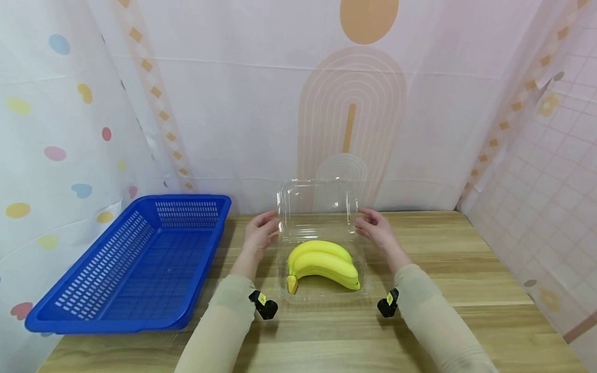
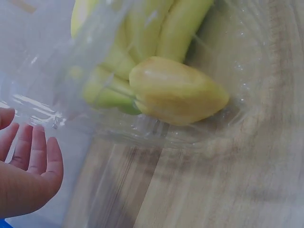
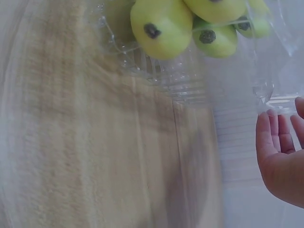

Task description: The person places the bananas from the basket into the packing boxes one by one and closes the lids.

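Note:
A bunch of yellow bananas [image 1: 322,263] lies in the base of a clear plastic clamshell box [image 1: 322,297], stem end to the left. The box's hinged lid [image 1: 319,204] stands raised behind the fruit. At the lid's left edge is my left hand [image 1: 262,230], fingertips at the rim and fingers loosely bent. My right hand [image 1: 375,228] mirrors it at the right edge. In the wrist views, the fingers [image 2: 39,152] of the left hand and the fingers [image 3: 268,133] of the right hand meet or nearly meet the clear rim, thumbs apart from them.
To the left stands a blue plastic basket [image 1: 154,274] with slotted sides. The box sits on a wood-grain table [image 1: 448,290]. Patterned cloth [image 1: 242,119] hangs behind the table and along both sides.

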The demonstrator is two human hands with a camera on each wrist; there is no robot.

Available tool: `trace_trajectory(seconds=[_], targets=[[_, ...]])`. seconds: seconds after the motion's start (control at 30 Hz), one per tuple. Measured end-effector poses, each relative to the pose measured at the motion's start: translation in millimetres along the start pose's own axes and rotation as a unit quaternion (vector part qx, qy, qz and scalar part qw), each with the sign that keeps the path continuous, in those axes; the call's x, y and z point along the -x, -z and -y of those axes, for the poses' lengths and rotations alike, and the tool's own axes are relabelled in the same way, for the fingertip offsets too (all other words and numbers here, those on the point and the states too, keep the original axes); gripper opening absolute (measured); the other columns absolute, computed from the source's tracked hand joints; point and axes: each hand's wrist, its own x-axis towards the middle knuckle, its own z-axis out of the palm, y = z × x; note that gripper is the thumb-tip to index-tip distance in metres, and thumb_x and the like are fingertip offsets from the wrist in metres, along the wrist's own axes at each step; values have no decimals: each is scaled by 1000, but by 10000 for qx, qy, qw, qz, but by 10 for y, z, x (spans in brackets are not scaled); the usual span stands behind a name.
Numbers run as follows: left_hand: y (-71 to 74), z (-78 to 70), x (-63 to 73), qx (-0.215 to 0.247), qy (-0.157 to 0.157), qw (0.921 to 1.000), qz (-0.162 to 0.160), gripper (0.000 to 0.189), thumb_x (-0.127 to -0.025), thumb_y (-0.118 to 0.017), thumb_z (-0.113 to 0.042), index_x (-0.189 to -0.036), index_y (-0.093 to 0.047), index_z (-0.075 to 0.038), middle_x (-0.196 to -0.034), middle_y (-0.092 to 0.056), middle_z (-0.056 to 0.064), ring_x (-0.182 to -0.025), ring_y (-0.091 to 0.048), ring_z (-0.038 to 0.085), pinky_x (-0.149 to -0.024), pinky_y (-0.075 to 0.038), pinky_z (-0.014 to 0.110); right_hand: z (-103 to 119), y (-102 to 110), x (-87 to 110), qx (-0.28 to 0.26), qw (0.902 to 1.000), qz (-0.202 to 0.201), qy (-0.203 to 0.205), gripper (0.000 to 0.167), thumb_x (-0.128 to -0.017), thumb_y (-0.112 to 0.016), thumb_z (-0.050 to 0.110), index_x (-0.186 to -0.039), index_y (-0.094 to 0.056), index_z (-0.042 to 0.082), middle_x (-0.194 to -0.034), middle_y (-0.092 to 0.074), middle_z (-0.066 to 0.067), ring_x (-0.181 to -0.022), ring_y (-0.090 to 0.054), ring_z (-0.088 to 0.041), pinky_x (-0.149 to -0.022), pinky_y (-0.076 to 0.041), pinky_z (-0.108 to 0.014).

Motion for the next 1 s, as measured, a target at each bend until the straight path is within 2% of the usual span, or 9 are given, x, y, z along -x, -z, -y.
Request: trace_trajectory(seconds=[0.17,0.37,0.53,0.6,0.77,1.0], targets=[[0,-9,13,-6,-193,9998,-14,40,-93,-65,-1,-132,-59,3,-98,-59,-1,-79,-63,7,-80,-55,34,9,14,17,388,9991,-70,159,45,-97,-58,-3,-138,-43,-14,-99,-54,-6,-84,-58,-4,-81,-55,-22],[9,-15,34,59,-430,9990,83,37,-93,-64,2,-129,-59,6,-98,-62,0,-85,-63,10,-84,-56,35,41,25,59,586,9978,-145,289,42,-96,-60,-1,-134,-45,-13,-98,-56,-4,-84,-59,-5,-83,-55,-24],[15,-4,84,-21,-829,9964,172,33,-91,-65,7,-123,-60,10,-97,-63,1,-87,-64,10,-86,-56,39,42,55,97,732,9960,-77,499,34,-97,-58,-3,-126,-46,-15,-97,-55,-3,-85,-57,-4,-81,-54,-21],[25,7,103,-126,-1013,9946,187,30,-90,-66,8,-119,-60,12,-96,-63,3,-86,-63,10,-84,-57,39,34,73,110,872,9943,-18,620,29,-96,-58,-4,-121,-47,-15,-95,-54,-2,-85,-56,-5,-80,-54,-20],[66,44,115,-351,-1406,9893,191,23,-87,-68,9,-110,-63,13,-94,-66,10,-82,-63,10,-74,-59,28,15,106,132,1010,9913,118,839,22,-95,-59,-5,-112,-49,-16,-90,-55,-1,-83,-57,-6,-78,-54,-19],[121,54,170,-876,-1989,9757,269,17,-85,-70,10,-101,-66,12,-93,-68,15,-80,-62,11,-72,-57,23,11,109,164,955,9899,191,1026,14,-94,-60,-8,-103,-52,-14,-87,-59,-1,-81,-59,-7,-78,-55,-20]])
